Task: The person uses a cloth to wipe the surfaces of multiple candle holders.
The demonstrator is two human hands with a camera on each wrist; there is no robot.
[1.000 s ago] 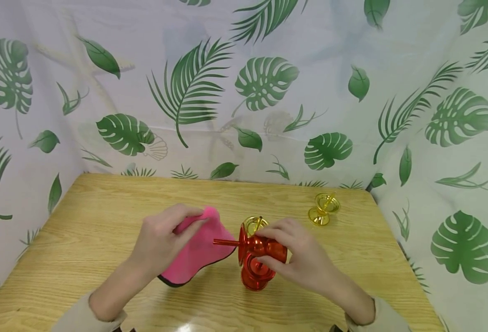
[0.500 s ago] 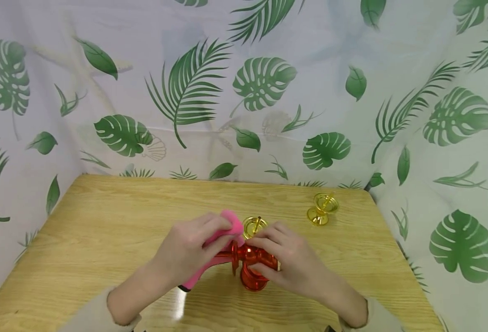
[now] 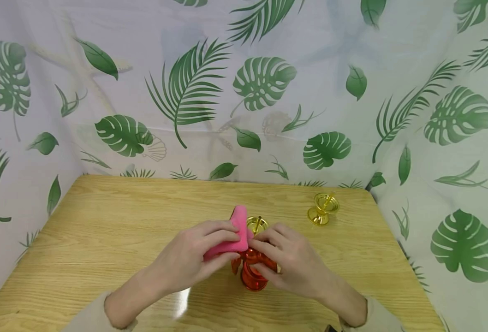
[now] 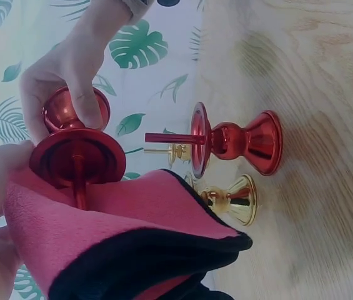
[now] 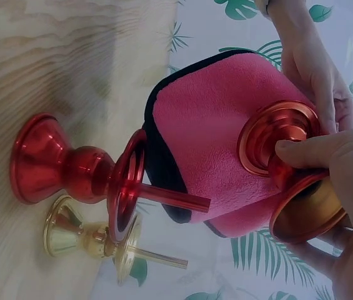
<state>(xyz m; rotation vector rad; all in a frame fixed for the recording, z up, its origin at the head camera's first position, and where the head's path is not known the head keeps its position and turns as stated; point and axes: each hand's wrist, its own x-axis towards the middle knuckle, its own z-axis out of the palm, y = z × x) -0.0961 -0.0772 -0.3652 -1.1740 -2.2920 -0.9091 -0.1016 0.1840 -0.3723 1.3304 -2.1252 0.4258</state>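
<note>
Holding a red candlestick sideways just below the middle of the head view, the right hand is curled round its waist, while the left hand pinches a folded pink cloth that is wrapped over the candlestick's pin and dish. A slip is judged possible, because the glossy metal is gripped only at the narrow waist; if it were dropped, the second red candlestick standing on the surface directly under it could be knocked over, and the gold candlestick just beside that one too. Compared with one second ago, the cloth has been brought from the left onto the pin, which is now covered.
</note>
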